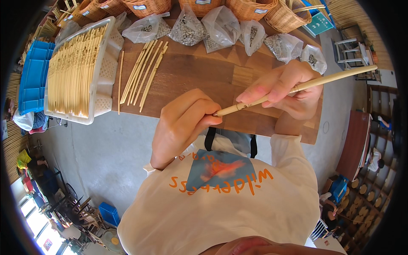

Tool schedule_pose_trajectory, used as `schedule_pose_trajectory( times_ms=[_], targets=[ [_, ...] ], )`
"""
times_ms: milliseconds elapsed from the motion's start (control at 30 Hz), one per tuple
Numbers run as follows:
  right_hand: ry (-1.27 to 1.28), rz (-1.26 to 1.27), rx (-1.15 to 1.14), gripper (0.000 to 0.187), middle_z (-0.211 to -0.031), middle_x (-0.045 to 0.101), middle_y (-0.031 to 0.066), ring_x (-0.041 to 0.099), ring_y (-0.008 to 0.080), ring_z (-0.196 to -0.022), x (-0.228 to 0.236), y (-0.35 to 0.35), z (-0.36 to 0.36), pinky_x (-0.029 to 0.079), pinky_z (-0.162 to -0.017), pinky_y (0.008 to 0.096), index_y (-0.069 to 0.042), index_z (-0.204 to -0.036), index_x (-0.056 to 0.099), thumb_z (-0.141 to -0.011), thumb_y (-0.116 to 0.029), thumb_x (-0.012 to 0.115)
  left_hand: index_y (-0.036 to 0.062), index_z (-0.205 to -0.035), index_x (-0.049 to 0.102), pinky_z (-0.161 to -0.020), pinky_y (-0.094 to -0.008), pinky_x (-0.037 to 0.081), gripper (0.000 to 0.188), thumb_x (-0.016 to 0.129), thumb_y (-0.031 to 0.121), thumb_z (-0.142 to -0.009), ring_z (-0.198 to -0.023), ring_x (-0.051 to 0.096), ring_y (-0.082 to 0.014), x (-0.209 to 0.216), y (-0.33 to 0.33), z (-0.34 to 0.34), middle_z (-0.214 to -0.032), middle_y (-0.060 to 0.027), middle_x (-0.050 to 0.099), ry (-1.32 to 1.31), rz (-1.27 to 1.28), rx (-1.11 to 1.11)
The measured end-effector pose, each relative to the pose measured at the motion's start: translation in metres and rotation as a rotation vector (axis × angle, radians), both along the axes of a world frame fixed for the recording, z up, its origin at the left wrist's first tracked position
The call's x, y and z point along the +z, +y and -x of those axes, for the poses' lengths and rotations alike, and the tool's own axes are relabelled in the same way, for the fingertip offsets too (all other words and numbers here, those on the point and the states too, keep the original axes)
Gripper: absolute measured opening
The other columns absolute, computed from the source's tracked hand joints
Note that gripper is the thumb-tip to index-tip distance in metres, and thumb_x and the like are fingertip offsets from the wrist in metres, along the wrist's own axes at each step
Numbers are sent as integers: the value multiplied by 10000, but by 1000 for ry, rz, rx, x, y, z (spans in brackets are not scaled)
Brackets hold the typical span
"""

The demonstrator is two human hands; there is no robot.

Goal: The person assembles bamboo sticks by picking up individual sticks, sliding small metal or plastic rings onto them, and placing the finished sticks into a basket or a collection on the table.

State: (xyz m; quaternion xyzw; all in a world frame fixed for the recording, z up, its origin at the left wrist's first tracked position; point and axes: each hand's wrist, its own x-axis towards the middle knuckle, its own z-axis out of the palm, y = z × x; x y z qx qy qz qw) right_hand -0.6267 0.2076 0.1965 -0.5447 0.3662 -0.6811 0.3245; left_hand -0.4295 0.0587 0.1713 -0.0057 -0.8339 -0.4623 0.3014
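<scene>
A long pale bamboo stick (335,77) with dark joint marks slants across in front of me, its far end up to the right. My right hand (293,91) is closed round its middle. At the stick's lower left end, the thumb and forefinger of my left hand (182,123) pinch together. A small dark spot shows at that tip; whether a small separate part sits between the fingers, I cannot tell. Several loose bamboo sticks (140,76) lie on the wooden table (191,72), left of my hands.
A white plastic crate (98,72) packed with bamboo sticks stands at the left, beside a blue crate (36,76). Clear bags of small metallic pieces (187,29) line the table's far edge. Wicker baskets (287,17) stand behind them. The table's near edge runs just in front of my body.
</scene>
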Motion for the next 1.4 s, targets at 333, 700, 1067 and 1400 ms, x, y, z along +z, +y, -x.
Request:
schedule_pose_trajectory(
  times_ms=[333,700,1067,1400],
  targets=[
    [850,-467,-463,66,-960,665,101,695,241,-812,-29,-34,-1,558,-703,332,-21,-987,640,-969,-83,625,-15,-973,688,-597,-295,469,85,659,65,-973,-704,591,-153,-46,-24,-31,-860,-82,677,139,-142,538],
    [1663,-352,-507,137,-905,594,101,634,262,-896,-183,-101,-12,563,-697,330,-15,-921,649,-786,-37,646,-17,-999,746,-705,-300,535,112,731,27,-897,-764,676,-174,-96,-66,-13,-933,-103,729,-208,-149,799],
    [1145,-380,-557,100,-895,653,91,685,303,-852,-152,-162,-23,568,-716,408,-45,-943,682,-879,-106,636,-22,-997,729,-720,-418,529,128,688,68,-916,-825,671,-328,-179,-109,27,-933,-167,681,-245,390,877],
    [1355,-121,-619,110,-969,616,101,654,273,-942,-211,-223,-31,575,-667,364,-17,-865,681,-781,-86,667,-13,-1009,725,-753,-453,504,131,674,76,-927,-858,648,-351,-163,-111,8,-923,-164,663,-208,235,1031]
  ],
)
